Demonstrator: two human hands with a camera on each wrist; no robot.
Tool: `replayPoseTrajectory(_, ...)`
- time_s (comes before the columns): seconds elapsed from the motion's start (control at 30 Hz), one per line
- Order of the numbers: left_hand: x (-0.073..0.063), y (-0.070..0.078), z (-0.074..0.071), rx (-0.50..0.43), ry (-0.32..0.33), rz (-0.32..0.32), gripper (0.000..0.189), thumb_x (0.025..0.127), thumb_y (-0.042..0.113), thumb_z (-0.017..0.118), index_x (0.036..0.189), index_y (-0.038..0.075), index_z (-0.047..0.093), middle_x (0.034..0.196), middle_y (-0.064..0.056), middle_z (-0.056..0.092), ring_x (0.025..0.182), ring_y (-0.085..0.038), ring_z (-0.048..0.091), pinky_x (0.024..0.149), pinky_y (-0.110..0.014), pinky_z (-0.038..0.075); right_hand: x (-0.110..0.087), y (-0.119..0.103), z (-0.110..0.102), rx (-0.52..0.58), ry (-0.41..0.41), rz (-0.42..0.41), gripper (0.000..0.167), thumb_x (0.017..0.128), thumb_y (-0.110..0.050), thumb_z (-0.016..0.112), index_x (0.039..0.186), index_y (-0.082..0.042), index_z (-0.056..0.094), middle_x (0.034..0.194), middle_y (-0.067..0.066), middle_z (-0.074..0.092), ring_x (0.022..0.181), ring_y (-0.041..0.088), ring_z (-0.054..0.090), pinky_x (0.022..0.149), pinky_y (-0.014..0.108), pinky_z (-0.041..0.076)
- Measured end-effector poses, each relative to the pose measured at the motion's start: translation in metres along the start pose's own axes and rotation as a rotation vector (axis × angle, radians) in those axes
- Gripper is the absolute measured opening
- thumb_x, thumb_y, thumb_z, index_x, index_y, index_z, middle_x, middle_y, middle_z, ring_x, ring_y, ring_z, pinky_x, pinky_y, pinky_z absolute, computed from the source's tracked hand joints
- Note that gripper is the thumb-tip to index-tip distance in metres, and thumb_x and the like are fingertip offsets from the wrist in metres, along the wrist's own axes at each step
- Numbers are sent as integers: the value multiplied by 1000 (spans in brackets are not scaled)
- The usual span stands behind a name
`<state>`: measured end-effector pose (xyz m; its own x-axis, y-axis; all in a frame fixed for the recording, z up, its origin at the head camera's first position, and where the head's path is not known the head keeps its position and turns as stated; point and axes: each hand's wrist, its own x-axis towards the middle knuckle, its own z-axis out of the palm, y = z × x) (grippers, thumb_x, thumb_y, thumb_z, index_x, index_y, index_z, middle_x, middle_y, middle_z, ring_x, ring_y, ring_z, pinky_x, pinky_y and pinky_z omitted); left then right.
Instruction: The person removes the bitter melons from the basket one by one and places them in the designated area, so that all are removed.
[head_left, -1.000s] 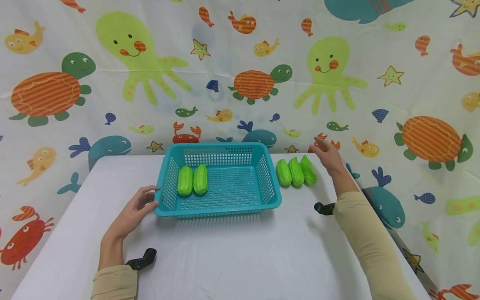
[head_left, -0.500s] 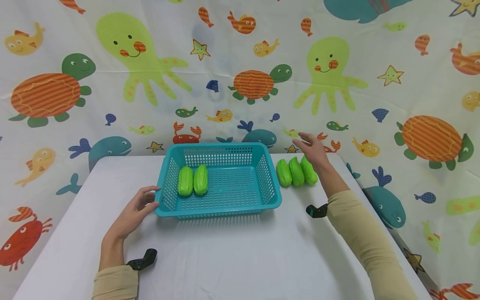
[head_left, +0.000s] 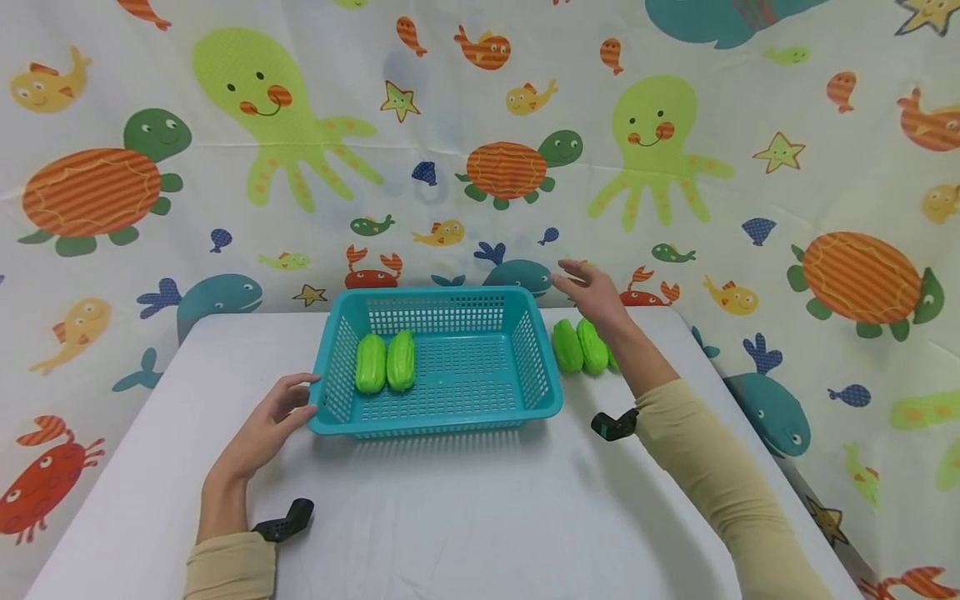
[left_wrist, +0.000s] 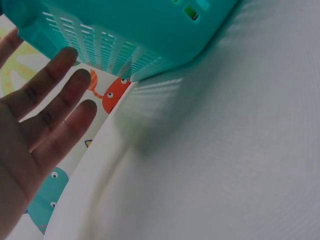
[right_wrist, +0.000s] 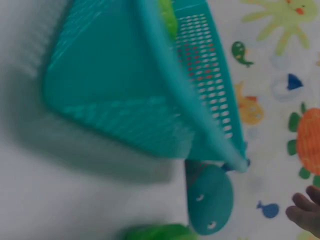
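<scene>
In the head view, a teal plastic basket [head_left: 435,425] sits on the white table. Inside its left part lie two bright green, ribbed, elongated toy vegetables [head_left: 371,364]. More of the same green vegetables [head_left: 593,347] lie side by side just right of the basket, partly covered by the right forearm. My left hand [head_left: 264,425] touches the basket's left rim with index finger and thumb; its other fingers [left_wrist: 65,132] hang extended below the rim in the left wrist view. My right hand [head_left: 596,296], fingers spread and holding nothing, hovers beyond the basket's back right corner.
A white curtain [head_left: 450,100] printed with sea animals hangs directly behind the table's back edge. White tabletop [head_left: 450,517] stretches in front of the basket. A black wrist device [head_left: 615,425] sticks out from the right wrist, another [head_left: 285,521] from the left.
My right hand has swept left, from right of the green vegetables to near the basket's back right corner, still holding nothing. Left hand, basket and vegetables keep their places.
</scene>
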<state>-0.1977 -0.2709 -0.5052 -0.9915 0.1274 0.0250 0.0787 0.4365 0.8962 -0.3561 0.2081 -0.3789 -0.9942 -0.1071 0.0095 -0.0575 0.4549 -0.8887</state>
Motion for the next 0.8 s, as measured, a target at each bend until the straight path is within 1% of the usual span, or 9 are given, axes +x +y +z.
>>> replayPoseTrajectory(0.2, 0, 1, 0, 4, -3, -5, 55, 101, 33, 54, 147, 13, 32, 142, -29, 40, 131, -54, 35, 99, -73, 33, -2, -21, 9, -34, -110, -54, 66, 92, -49, 63, 148, -20, 42, 155, 4, 36, 142, 28, 32, 112, 56, 30)
replayPoseTrajectory(0.4, 0, 1, 0, 5, -5, -2, 55, 101, 32, 54, 147, 13, 32, 143, -30, 40, 131, -54, 35, 99, -73, 33, 4, -34, 24, -51, -202, -67, 64, 91, -47, 65, 146, -19, 46, 152, 4, 39, 137, 28, 40, 110, 54, 35)
replayPoseTrajectory(0.53, 0, 0, 0, 10, -5, 1, 55, 101, 33, 54, 147, 13, 32, 143, -30, 40, 131, -54, 35, 99, -72, 33, 10, -38, 36, -58, -238, -67, 62, 91, -46, 65, 145, -22, 47, 150, 1, 42, 136, 26, 41, 109, 53, 37)
replayPoseTrajectory(0.7, 0, 0, -1, 12, -6, 2, 55, 101, 32, 54, 147, 13, 32, 143, -29, 39, 131, -54, 35, 99, -72, 33, 18, -39, 53, -38, -255, -99, 61, 92, -42, 66, 145, -19, 47, 152, 2, 40, 136, 25, 41, 110, 51, 35)
replayPoseTrajectory(0.8, 0, 0, -1, 11, -6, 1, 55, 101, 33, 54, 148, 14, 32, 143, -29, 39, 132, -53, 35, 99, -72, 33, 23, -39, 64, -16, -274, -123, 59, 92, -40, 66, 145, -19, 47, 151, 1, 40, 135, 23, 42, 110, 50, 35)
